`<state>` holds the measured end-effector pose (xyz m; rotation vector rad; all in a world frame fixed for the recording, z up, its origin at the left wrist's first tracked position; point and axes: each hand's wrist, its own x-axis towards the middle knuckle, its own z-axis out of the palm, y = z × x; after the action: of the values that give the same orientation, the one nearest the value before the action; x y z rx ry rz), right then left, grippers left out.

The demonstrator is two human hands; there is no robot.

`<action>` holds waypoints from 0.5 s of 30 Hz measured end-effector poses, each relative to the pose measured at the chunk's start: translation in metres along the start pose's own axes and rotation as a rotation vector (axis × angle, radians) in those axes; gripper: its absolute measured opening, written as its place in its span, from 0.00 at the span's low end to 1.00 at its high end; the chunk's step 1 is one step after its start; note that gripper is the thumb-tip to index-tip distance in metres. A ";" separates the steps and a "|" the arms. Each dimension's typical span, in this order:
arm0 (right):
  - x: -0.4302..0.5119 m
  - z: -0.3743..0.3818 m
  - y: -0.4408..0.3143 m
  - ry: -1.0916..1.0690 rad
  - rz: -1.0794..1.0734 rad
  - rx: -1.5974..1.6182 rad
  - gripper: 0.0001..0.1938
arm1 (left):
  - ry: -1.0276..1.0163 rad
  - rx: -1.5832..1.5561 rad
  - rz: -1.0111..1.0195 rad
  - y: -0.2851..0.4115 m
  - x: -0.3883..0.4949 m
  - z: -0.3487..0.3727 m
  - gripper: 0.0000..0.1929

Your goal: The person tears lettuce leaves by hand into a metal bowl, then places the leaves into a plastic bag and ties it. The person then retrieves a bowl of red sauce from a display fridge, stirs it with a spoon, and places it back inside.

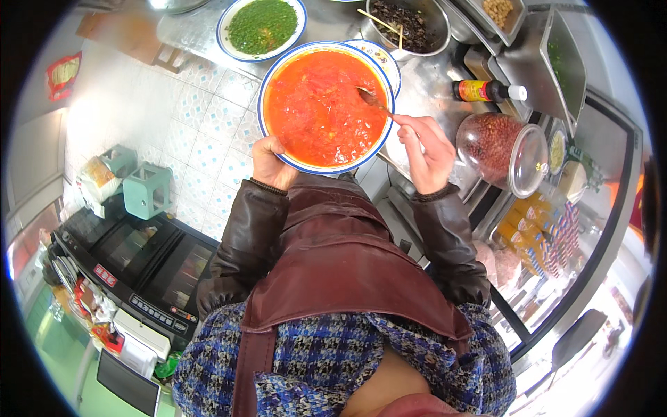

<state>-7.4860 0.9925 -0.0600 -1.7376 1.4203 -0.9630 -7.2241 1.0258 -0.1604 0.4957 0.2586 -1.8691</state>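
Observation:
A large white bowl with a blue rim [264,125], full of red tomato-like sauce [323,109], is held up before me. My left hand [275,162] grips its lower left rim, thumb on top. In my right hand [428,151] is the handle of a metal spoon [371,98], whose bowl end dips into the sauce at the right. Behind the red bowl, a similar bowl of chopped green herbs in liquid [262,26] stands at the steel counter's edge. A patterned white dish [390,62] shows partly from under the held bowl's upper right side.
A steel pot [443,31] of dark food with chopsticks is at the back. To the right are a sauce bottle [477,90], a glass jar of red flakes [492,151] and steel containers [568,62]. Green stools [147,191] and a black chest unit [140,260] stand left.

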 end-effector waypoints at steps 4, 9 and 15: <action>-0.008 0.034 0.030 0.208 0.318 0.433 0.11 | 0.003 -0.029 -0.047 0.003 0.000 -0.003 0.37; -0.013 0.049 0.048 0.338 0.418 0.741 0.14 | -0.015 -0.050 -0.041 0.005 -0.003 -0.008 0.36; -0.017 0.052 0.052 0.363 0.411 0.905 0.14 | 0.021 -0.039 -0.017 0.005 -0.005 -0.012 0.36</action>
<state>-7.4678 1.0034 -0.1326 -0.6075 1.1827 -1.4224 -7.2157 1.0334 -0.1689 0.4886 0.3138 -1.8729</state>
